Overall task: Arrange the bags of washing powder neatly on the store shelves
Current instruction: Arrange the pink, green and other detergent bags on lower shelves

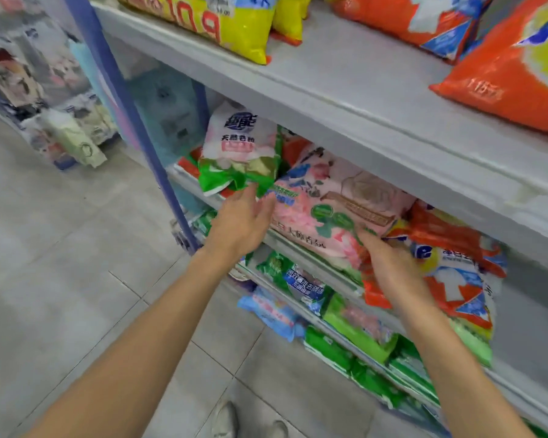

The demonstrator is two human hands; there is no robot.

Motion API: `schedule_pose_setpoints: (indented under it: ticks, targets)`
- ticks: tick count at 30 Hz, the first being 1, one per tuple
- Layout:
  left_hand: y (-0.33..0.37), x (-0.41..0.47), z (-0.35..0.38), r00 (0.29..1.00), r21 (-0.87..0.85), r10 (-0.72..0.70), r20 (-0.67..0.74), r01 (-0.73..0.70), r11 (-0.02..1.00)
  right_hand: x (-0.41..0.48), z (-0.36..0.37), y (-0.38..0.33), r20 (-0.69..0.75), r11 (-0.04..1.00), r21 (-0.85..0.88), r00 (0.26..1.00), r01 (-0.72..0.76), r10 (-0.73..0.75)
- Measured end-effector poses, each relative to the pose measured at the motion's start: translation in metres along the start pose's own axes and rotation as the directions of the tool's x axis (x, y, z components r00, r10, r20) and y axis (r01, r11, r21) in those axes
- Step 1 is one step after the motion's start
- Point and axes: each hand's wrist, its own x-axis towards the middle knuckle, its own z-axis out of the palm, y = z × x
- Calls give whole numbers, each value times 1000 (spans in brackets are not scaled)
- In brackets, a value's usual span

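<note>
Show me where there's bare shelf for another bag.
Top shelf: a bare stretch between the yellow bags and the orange bags. Middle shelf is crowded: the white-green bag, pink bag and orange-blue bag lie packed together.

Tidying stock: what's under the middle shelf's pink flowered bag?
The edge of an orange plastic bag shows under the front corner of the pink flowered bag; the rest is covered.

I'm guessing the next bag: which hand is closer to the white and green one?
Left. The left hand is just below the white and green bag; the right hand is at the far corner of the pink bag.
</note>
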Motion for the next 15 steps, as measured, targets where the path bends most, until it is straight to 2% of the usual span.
schedule_pose_setpoints:
  ticks: [4,7,11,13,15]
  targets:
    - [3,36,22,998,-27,-4,55,6,1000,15,21,-8,45,962,270,998,-48,37]
    - [2,47,35,998,-37,-8,55,10,999,22,33,-8,1,950,310,999,-48,51]
    - [0,43,43,1000,-152,-20,24,23,988,31,43,-3,-120,913,404,993,53,-4]
    - [4,36,44,999,-186,-46,1,45,982,36,44,-3,-113,870,492,993,40,19]
    - [7,31,42,998,-214,-61,-3,59,975,41,42,-6,-44,809,588,999,7,23]
